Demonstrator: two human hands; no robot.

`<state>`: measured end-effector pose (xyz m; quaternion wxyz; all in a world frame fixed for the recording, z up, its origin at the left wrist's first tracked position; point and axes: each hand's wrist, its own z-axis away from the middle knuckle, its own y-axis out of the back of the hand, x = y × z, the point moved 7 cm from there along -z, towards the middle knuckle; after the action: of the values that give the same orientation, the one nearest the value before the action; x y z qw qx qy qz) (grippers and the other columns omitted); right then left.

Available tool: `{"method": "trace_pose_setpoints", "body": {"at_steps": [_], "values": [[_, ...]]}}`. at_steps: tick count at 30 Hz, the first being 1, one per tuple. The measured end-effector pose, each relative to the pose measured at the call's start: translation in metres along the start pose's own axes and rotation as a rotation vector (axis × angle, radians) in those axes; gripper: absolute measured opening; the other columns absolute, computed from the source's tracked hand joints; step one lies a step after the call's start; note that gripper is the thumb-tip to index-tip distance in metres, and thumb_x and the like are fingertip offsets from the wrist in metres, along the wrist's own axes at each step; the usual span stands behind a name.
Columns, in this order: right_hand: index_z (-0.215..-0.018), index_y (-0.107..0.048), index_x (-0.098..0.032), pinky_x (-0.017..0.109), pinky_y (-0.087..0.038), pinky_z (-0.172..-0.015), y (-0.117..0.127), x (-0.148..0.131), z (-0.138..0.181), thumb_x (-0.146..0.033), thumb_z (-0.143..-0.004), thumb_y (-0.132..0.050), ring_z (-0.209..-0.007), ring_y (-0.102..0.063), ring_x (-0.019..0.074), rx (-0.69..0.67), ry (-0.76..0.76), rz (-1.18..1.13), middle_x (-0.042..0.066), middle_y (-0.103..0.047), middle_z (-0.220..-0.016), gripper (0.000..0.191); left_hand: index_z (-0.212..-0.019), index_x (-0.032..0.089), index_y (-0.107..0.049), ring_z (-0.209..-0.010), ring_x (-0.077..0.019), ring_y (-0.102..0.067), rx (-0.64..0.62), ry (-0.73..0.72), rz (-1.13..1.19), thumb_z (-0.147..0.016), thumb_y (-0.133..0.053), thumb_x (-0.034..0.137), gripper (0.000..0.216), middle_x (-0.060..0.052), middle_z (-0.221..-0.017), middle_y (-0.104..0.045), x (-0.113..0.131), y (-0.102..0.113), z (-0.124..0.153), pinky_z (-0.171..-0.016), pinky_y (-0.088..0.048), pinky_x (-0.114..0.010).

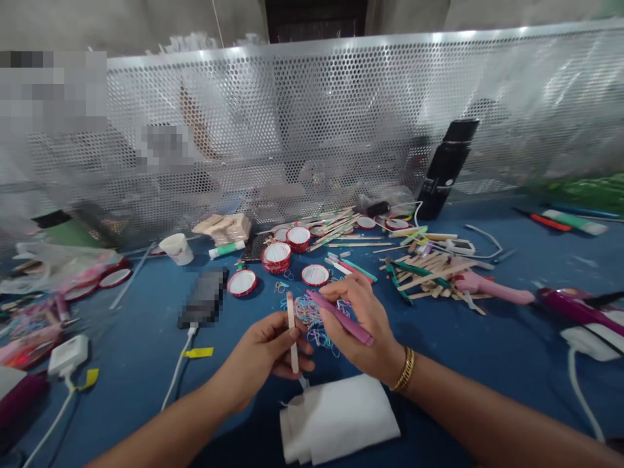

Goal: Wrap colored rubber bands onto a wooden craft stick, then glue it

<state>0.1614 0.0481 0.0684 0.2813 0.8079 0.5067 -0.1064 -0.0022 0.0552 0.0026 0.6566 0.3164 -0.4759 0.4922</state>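
Near the frame's lower centre, the left hand (270, 348) pinches a wooden stick (291, 317) between thumb and fingers; just rightward, the right hand (365, 318) (gold bracelet (405, 369) at its wrist) has fingers curled around a pen-like purple tool (342, 318).

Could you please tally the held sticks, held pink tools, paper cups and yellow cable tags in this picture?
Held sticks: 1
Held pink tools: 1
Paper cups: 1
Yellow cable tags: 2
Total: 5
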Motion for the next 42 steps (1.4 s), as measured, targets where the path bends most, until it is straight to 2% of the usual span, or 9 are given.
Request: {"method": "trace_pose_setpoints", "body": {"at_steps": [3, 6, 9, 15, 19, 28, 36, 42], "values": [[-0.089, -0.059, -0.024, 0.039, -0.036, -0.096, -0.006, 0.0, -0.001, -0.017, -0.086, -0.062, -0.072, -0.063, 0.0118, -0.04, 0.038, 0.028, -0.005, -0.068, -0.08, 0.008, -0.089, 0.016, -0.063, -0.071, -0.0174, -0.072, 0.02, -0.027, 0.028, -0.077, -0.076, 0.041, 0.031, -0.002, -0.081, -0.07, -0.001, 0.005, -0.003, -0.057, -0.058, -0.024], [-0.091, -0.061, -0.024, 0.039, -0.034, -0.098, -0.008, -0.002, -0.002, -0.019, -0.087, -0.064, -0.076, -0.064, 0.0113, -0.063, 0.072, 0.057, -0.006, -0.07, -0.083, 0.007, -0.088, 0.016, -0.065, -0.065, -0.015, -0.07, 0.028, -0.036, 0.042, -0.075, -0.078, 0.043, 0.033, 0.001, -0.07, -0.067, -0.004, 0.01, -0.004, -0.058, -0.057, -0.023], [-0.092, -0.062, -0.025, 0.04, -0.034, -0.099, -0.01, -0.006, 0.0, -0.02, -0.086, -0.064, -0.076, -0.065, 0.012, -0.071, 0.102, 0.067, -0.006, -0.07, -0.082, 0.008, -0.085, 0.015, -0.064, -0.065, -0.0155, -0.071, 0.044, -0.051, 0.068, -0.071, -0.081, 0.044, 0.037, 0.001, -0.07, -0.068, -0.006, 0.015, -0.004, -0.063, -0.058, -0.024], [-0.096, -0.059, -0.024, 0.043, -0.037, -0.1, -0.009, -0.011, 0.008, -0.016, -0.082, -0.062, -0.075, -0.065, 0.0139, -0.011, 0.102, 0.046, -0.004, -0.069, -0.085, 0.017, -0.088, 0.015, -0.065, -0.066, -0.0169, -0.072, 0.052, -0.068, 0.03, -0.067, -0.082, 0.048, 0.042, -0.003, -0.074, -0.073, -0.006, 0.013, -0.001, -0.058, -0.055, -0.022], [-0.095, -0.059, -0.025, 0.044, -0.037, -0.101, -0.01, -0.011, 0.009, -0.017, -0.082, -0.064, -0.077, -0.066, 0.0145, -0.037, 0.104, 0.03, -0.004, -0.07, -0.085, 0.016, -0.088, 0.014, -0.066, -0.063, -0.0156, -0.071, 0.042, -0.066, 0.023, -0.064, -0.083, 0.048, 0.045, -0.002, -0.072, -0.072, -0.008, 0.01, -0.002, -0.054, -0.053, -0.02], [-0.091, -0.061, -0.024, 0.043, -0.032, -0.104, -0.02, -0.007, 0.008, -0.018, -0.083, -0.066, -0.08, -0.067, 0.0134, -0.138, 0.061, 0.022, -0.004, -0.072, -0.086, 0.011, -0.09, 0.014, -0.067, -0.059, -0.0139, -0.069, 0.021, -0.059, 0.023, -0.064, -0.082, 0.051, 0.048, 0.0, -0.069, -0.07, -0.01, 0.01, -0.004, -0.053, -0.05, -0.019], [-0.091, -0.06, -0.024, 0.043, -0.036, -0.1, -0.016, -0.001, 0.007, -0.018, -0.085, -0.064, -0.079, -0.067, 0.0143, -0.068, 0.052, 0.045, -0.003, -0.071, -0.085, 0.01, -0.082, 0.015, -0.064, -0.058, -0.0135, -0.068, 0.013, -0.07, 0.015, -0.065, -0.081, 0.051, 0.043, 0.0, -0.067, -0.068, -0.011, 0.011, -0.005, -0.051, -0.048, -0.019], [-0.092, -0.062, -0.025, 0.044, -0.035, -0.102, -0.021, -0.004, 0.007, -0.02, -0.084, -0.065, -0.081, -0.068, 0.0149, -0.142, 0.061, 0.025, -0.003, -0.072, -0.087, 0.011, -0.081, 0.014, -0.064, -0.058, -0.0133, -0.068, 0.009, -0.082, 0.003, -0.07, -0.079, 0.047, 0.038, 0.0, -0.068, -0.068, -0.01, 0.01, -0.004, -0.05, -0.048, -0.019]]}}
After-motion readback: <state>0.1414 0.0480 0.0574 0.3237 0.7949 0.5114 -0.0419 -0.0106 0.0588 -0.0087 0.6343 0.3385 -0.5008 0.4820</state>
